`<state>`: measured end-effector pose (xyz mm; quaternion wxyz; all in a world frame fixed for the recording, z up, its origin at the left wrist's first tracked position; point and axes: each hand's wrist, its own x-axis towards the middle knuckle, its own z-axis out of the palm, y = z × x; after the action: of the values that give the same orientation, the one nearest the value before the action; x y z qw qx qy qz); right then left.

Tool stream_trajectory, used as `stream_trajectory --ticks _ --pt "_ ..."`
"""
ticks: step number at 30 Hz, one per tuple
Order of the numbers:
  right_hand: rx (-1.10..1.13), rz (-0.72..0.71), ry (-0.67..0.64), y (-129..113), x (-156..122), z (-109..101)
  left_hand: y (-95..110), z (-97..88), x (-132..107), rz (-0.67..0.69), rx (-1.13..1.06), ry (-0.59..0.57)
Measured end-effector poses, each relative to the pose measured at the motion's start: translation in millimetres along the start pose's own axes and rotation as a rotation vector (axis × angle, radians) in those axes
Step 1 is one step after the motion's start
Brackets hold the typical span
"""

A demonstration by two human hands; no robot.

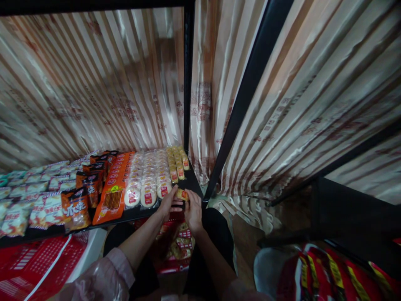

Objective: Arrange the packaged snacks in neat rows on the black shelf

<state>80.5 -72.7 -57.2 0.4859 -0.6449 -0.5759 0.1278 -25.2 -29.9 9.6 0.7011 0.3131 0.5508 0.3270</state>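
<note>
My left hand (pixel 169 202) and my right hand (pixel 193 212) meet at the shelf's front edge, fingers closed on a small yellow wrapped snack (pixel 181 194) with a red label. Part of the snack is hidden by my fingers. Just behind it on the black shelf (pixel 131 214), similar yellow wrapped snacks (pixel 173 172) stand in rows. To their left are rows of round white wrapped cakes (pixel 148 196) with red labels. Below my hands, between my knees, a red basket (pixel 175 266) contains more yellow packets.
An orange snack bag (pixel 112 188), dark orange bags (pixel 76 209) and white bags (pixel 17 219) fill the shelf's left side. A red basket (pixel 40 267) lies below. Black posts (pixel 241 96) and striped curtains (pixel 125 75) surround the shelf. Red packages (pixel 326 271) sit at lower right.
</note>
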Motion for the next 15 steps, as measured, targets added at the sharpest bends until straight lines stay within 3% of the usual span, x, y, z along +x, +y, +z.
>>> stream_trajectory --ticks 4,7,11,15 --pt "0.011 -0.101 -0.025 -2 5 -2 4 -2.3 1 -0.013 0.076 0.006" --pt "0.02 -0.077 0.017 -4 7 -1 3 -1.3 4 0.003 0.033 0.042" --pt "0.106 0.125 0.116 -5 5 6 -3 4.5 8 0.042 -0.125 0.082" --pt "0.362 0.391 0.059 0 7 16 -11 13.0 10 0.115 -0.235 0.007"
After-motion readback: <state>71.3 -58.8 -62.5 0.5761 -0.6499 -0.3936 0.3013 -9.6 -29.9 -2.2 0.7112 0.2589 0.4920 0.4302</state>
